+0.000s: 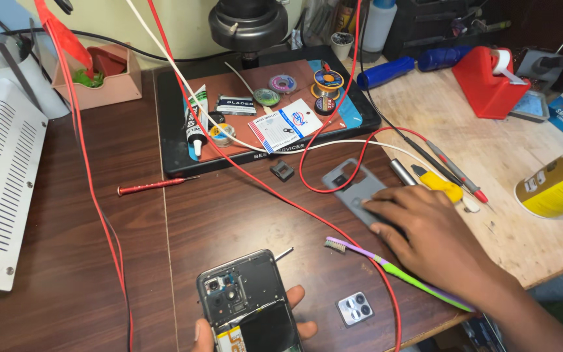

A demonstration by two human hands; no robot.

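Single head cam, worn by the person, looking steeply down and forward over the near edge of the brown desk (99,261). Close range. Far edge with the black work mat (171,150) sits up top.

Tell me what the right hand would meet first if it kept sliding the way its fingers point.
The right hand already rests its fingertips on the grey phone back cover. Straight on, up-left, it would probably meet the looped red wire, then the small black part; depth is uncertain.

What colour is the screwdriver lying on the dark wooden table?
The screwdriver is red, with a thin dark metal tip; seen in the head view.
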